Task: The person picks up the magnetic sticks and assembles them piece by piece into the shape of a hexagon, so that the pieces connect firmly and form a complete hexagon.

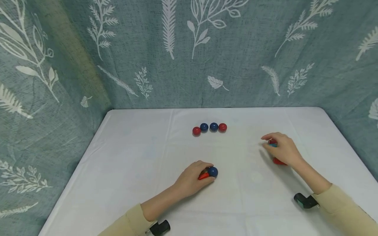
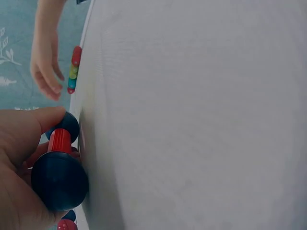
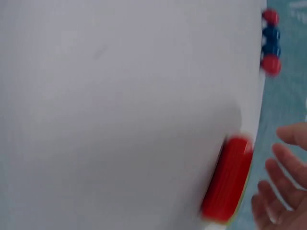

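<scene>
My left hand (image 1: 189,182) grips a dumbbell-shaped toy, a ribbed red rod (image 2: 61,140) with a dark blue ball (image 2: 60,181) on each end. Thumb and fingers curl round it in the left wrist view. My right hand (image 1: 282,149) is over the right side of the table, its fingers loosely bent and apart, holding nothing that I can see. Close by lies a row of short coloured rods: a red rod (image 1: 279,161) near the palm, a teal rod (image 1: 273,145) partly hidden by the fingers. Yellow-green rods (image 2: 73,72) show between them in the left wrist view.
Toward the back of the white table (image 1: 141,147) stands a row of balls: a red ball (image 1: 196,131), a blue ball (image 1: 204,127), another blue ball (image 1: 214,127) and another red ball (image 1: 222,127). A patterned green curtain (image 1: 236,85) hangs behind and at the sides.
</scene>
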### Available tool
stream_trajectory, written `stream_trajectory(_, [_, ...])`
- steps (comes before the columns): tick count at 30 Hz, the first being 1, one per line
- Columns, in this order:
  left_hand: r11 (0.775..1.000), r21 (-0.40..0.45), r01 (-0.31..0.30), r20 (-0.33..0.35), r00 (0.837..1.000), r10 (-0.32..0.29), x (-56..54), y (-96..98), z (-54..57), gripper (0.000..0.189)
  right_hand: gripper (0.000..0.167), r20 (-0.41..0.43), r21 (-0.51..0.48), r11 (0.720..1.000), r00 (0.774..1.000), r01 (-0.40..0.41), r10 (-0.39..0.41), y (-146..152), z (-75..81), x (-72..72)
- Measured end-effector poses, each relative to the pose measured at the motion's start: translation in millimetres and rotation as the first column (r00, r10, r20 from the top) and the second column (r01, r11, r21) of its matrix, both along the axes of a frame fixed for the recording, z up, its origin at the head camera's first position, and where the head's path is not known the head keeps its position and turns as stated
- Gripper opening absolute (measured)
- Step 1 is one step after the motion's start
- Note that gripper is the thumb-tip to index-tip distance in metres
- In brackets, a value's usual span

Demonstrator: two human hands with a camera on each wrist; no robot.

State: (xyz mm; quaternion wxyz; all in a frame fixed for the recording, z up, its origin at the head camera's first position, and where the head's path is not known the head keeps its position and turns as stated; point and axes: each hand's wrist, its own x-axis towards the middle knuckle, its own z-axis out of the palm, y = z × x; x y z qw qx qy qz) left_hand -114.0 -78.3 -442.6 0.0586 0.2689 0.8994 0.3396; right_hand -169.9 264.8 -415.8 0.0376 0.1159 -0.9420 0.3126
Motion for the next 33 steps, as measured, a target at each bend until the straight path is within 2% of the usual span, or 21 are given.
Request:
stream_trajectory(5, [1.0, 0.018, 0.008, -0.009, 1.0, -0.007, -0.4, -0.4, 0.0, 0.041, 0.033, 0.092, 0.046, 0.994, 0.99, 0.099, -0.103, 20.0, -2.5, -7.7])
stream_trajectory(11, [1.0, 0.03, 0.008, -0.009, 1.0, -0.008, 0.8, -0.8, 1.5, 0.041, 0.035, 0.17, 0.042, 0.994, 0.98, 0.102, -0.108, 22.3, -9.2, -18.9])
stream_trajectory(16, [1.0, 0.029, 0.005, -0.01, 1.0, -0.005, 0.4, -1.1, 1.4, 0.041, 0.031, 0.157, 0.053, 0.998, 0.987, 0.029, -0.037, 11.8, -11.0, -28.6])
stream_trajectory(20, [1.0, 0.028, 0.006, -0.006, 1.0, -0.006, 0.2, -1.6, 1.3, 0.041, 0.029, 0.117, 0.054, 0.997, 0.992, -0.051, 0.044, -4.9, -11.8, -29.5])
stream_trajectory(25, [1.0, 0.029, 0.003, -0.01, 1.0, -0.003, -0.2, -2.6, 0.8, 0.04, 0.025, 0.1, 0.022, 0.989, 0.984, -0.148, 0.145, -30.4, -14.0, -22.5])
stream_trajectory(33, [0.999, 0.037, -0.004, -0.01, 1.0, 0.005, 0.1, -4.0, 1.2, 0.04, 0.023, 0.124, -0.011, 0.962, 0.954, -0.273, 0.273, -64.5, -17.3, -4.5])
